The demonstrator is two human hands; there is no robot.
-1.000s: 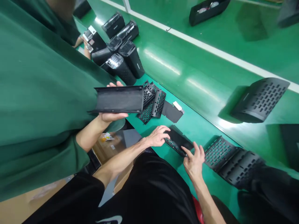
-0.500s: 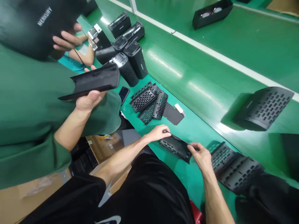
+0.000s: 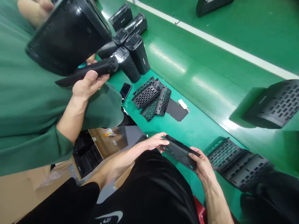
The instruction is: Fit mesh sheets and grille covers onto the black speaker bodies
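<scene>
A black slotted plastic panel (image 3: 178, 151) is held between my hands, close in front of my body, its smooth inner side turned up. My left hand (image 3: 157, 141) grips its left end, thumb on top. At the opposite end my right hand (image 3: 200, 161) is closed on the panel, thumb on the upper face. Beyond my left hand lies a pile of slotted grille panels (image 3: 151, 98), beside a flat dark sheet (image 3: 177, 110) and a small white object (image 3: 182, 104). More slotted panels (image 3: 225, 155) lie to the right of my right hand.
At left, a co-worker in a green top holds a curved black panel (image 3: 93, 70) and a large black housing (image 3: 70, 37). Several black speaker-like housings (image 3: 137, 57) stand at the back, near a phone (image 3: 126, 91). Another slotted housing (image 3: 272, 104) sits at right; a carton (image 3: 109, 143) is below.
The panel in my hands has come slightly nearer my body and turned, showing more of its smooth face. The co-worker's large housing has swung down and right, over the curved panel.
</scene>
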